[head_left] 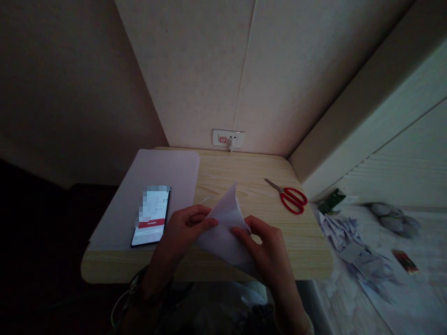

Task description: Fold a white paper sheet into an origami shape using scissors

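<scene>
A folded sheet of white paper (226,232) is held between my two hands over the front of the table, one corner pointing up and away. My left hand (190,225) pinches its left side, thumb on top. On the right side, my right hand (260,239) grips the paper with the thumb on top and the forefinger curled at the edge. Red-handled scissors (291,197) lie to the right, blades pointing back and left, touched by neither hand. Left of my left hand, a lit phone (152,216) rests on a stack of white paper (167,167).
The pale wooden table (223,170) stands against a wall with a socket and plug (228,139). Lower at right, a bed-like surface (426,242) carries a heap of folded papers (359,253), a dark green box (332,201), a grey object (393,217) and a small red packet (405,261).
</scene>
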A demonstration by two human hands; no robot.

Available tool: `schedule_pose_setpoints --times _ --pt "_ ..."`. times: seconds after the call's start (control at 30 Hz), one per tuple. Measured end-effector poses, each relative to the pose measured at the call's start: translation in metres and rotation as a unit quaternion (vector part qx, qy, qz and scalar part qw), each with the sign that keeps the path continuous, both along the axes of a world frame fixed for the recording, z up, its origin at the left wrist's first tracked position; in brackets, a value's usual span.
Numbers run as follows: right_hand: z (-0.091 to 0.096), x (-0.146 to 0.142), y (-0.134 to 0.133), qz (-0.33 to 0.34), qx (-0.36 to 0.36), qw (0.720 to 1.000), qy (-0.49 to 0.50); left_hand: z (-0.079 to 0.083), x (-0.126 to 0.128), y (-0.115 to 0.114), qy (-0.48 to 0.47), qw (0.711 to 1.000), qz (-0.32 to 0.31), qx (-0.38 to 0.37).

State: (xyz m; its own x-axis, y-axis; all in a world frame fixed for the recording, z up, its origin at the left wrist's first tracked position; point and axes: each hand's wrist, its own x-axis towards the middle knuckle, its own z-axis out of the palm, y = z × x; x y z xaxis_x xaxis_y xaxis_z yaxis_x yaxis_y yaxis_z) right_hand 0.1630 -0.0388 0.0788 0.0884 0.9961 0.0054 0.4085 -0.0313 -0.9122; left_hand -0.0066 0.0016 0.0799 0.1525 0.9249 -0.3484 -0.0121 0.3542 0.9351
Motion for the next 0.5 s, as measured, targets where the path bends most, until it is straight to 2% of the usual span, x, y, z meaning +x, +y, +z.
schedule_pose_setpoints --times 0.1,0.27,0.4,0.5 --pt "-0.0004 0.0015 0.0 0.012 0.001 1.0 0.011 0.0023 0.0 0.0 0.021 0.999 0.031 0.02" --pt "0.0034 0.0012 0.0008 0.023 -0.015 1.0 0.001 0.0032 -0.0008 0.0009 0.008 1.0 0.005 0.02" --pt "0.0056 -0.001 0.0015 0.029 -0.005 0.999 -0.017 0.0007 -0.002 0.0019 0.05 0.996 0.053 0.042" --pt "0.0039 -0.0007 0.0019 0.027 -0.001 0.999 -0.028 -0.0002 -0.0029 0.0042 0.029 0.997 0.051 0.055"
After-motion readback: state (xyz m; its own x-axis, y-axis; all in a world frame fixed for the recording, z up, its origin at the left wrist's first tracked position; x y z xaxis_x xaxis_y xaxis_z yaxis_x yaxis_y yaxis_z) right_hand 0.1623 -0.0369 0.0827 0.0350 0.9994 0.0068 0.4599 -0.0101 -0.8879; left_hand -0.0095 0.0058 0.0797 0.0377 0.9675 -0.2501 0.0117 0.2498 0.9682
